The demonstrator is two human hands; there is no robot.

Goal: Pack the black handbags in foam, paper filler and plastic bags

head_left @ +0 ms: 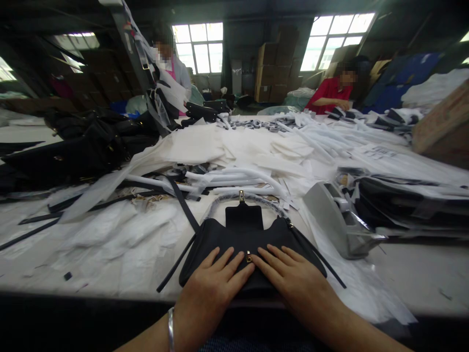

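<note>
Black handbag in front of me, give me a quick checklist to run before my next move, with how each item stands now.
1. Left hand and right hand on the black handbag: ok, both rest on it with fingers spread.
2. Flap shut: not ok, it lies open, away from you.
3. Flap's gold fitting joined to the gold clasp: not ok, they are apart.
4. Handle wrapped: ok where it shows, in clear film.
5. Inside lining undamaged: cannot tell, hidden from view.

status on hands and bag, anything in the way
Left hand, right hand spread on black handbag, by gold clasp. Flap open. Grey tape dispenser at right, clear of hands.
</note>
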